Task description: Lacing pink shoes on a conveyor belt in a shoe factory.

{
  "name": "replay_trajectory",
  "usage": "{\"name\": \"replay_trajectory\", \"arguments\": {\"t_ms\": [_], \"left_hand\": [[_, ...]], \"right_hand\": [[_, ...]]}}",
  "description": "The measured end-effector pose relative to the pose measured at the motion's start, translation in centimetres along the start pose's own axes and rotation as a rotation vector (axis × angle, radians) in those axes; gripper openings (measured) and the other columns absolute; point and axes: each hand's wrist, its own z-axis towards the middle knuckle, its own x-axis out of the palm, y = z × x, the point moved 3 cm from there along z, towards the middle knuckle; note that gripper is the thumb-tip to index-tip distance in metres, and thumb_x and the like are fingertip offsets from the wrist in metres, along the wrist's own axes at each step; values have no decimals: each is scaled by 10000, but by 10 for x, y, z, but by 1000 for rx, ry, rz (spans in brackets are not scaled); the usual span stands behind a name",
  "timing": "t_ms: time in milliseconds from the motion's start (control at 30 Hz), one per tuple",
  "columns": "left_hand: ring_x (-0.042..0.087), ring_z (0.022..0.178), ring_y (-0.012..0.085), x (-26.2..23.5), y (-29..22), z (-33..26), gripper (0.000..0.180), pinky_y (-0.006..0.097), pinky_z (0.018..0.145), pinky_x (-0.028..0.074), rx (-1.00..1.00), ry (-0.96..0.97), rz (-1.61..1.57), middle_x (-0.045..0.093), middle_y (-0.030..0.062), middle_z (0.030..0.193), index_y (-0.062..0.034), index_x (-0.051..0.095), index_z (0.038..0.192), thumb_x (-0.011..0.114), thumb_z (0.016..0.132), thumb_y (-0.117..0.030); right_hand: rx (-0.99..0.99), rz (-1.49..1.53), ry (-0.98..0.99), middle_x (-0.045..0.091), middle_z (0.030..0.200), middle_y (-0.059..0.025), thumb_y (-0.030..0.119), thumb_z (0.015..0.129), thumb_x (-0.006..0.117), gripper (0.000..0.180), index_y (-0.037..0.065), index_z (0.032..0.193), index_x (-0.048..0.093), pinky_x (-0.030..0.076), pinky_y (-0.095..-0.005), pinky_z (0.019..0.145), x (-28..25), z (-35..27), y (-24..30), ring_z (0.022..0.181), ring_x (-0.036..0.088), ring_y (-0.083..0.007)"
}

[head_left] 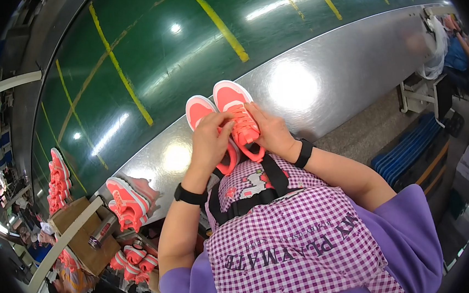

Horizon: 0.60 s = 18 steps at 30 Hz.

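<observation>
A coral sneaker (231, 96) with a white sole sits at the edge of the metal ledge in front of me, toe pointing away. Its mate (198, 109) lies close beside it on the left, partly covered by my left hand (211, 140). The fingers of that hand are bent and pinched at the coral laces (244, 125) of the right-hand sneaker. My right hand (270, 130) is wrapped against the same sneaker's right side, thumb near the lacing. The heels of both sneakers rest near my checked apron (302, 235).
Beyond the metal ledge (338, 61) runs a green belt (155, 53) with yellow lines. Another coral pair (128, 201) stands at the left, near a cardboard box (78, 225). More sneakers (58, 182) line the belt's left end. A person (77, 280) is at lower left; blue stacked stools (405, 149) stand right.
</observation>
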Motion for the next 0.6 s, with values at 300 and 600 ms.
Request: {"name": "replay_trajectory", "arguments": {"t_ms": [300, 600], "left_hand": [[577, 778, 233, 24, -6, -5, 165, 334, 693, 471, 267, -92, 129, 600, 92, 846, -50, 694, 945, 681, 790, -102], [551, 719, 249, 19, -28, 27, 165, 360, 651, 444, 95, 309, 159, 557, 98, 783, -17, 594, 740, 692, 774, -146]], "right_hand": [[-21, -19, -35, 502, 1284, -257, 232, 684, 761, 771, 17, 1344, 424, 522, -394, 825, -1, -2, -5, 1008, 611, -356], [-49, -32, -34, 494, 1278, -256, 190, 690, 751, 775, 5, 1355, 399, 525, -392, 807, 0, -2, -4, 989, 613, -360]]}}
